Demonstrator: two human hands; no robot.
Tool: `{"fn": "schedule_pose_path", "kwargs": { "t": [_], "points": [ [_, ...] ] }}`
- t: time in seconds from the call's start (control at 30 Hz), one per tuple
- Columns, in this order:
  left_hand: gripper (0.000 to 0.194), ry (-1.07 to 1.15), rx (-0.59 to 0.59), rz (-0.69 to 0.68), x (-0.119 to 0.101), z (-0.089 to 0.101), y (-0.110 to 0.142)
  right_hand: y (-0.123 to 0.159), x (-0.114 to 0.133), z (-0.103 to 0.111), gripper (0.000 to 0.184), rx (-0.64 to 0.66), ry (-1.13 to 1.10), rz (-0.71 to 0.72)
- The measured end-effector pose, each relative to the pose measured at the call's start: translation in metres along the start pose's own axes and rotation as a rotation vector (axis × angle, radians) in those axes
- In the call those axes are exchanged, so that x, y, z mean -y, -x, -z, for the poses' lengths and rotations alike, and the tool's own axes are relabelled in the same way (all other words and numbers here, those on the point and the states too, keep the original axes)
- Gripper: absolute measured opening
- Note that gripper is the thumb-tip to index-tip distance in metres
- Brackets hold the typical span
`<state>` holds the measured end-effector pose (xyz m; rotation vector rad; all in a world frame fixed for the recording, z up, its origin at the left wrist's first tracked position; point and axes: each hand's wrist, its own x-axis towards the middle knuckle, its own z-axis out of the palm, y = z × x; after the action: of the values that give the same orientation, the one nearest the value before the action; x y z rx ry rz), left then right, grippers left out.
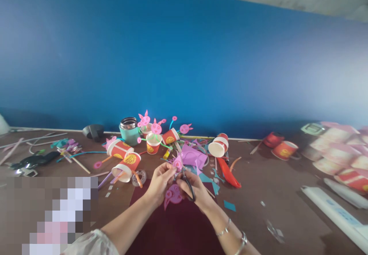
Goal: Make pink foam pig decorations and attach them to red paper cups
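Note:
Between its fingertips my left hand pinches a small pink paper circle with a darker mark drawn on it. My right hand is closed around dark-handled scissors, whose blades point up and lie close beside the circle. I cannot tell whether the blades touch the paper. Below the hands, a pink paper animal head with a pointed ear lies on a dark red mat. Just beyond the hands is a sheet of purple paper.
Red paper-cup figures with pink heads stand or lie behind, near a teal flask and tape roll. Plain cups and a red plastic piece are to the right. Stacked cups and a white bar sit far right.

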<state>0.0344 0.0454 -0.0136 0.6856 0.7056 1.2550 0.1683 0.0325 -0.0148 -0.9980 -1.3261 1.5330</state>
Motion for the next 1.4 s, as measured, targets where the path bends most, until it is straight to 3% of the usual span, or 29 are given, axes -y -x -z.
{"fn": "schedule_pose_path", "kwargs": {
  "t": [0.9, 1.1, 1.4],
  "points": [
    [0.034, -0.065, -0.030, -0.007, -0.002, -0.001, 0.000, -0.002, -0.003, 0.002, 0.036, -0.011, 0.035, -0.013],
    [0.036, -0.094, 0.001, -0.005, 0.001, -0.003, 0.001, -0.004, -0.010, 0.002, 0.035, 0.019, 0.062, 0.013],
    [0.034, -0.158, 0.097, 0.046, -0.005, 0.003, -0.003, -0.001, 0.000, 0.001, 0.037, 0.024, 0.050, -0.006]
  ]
}}
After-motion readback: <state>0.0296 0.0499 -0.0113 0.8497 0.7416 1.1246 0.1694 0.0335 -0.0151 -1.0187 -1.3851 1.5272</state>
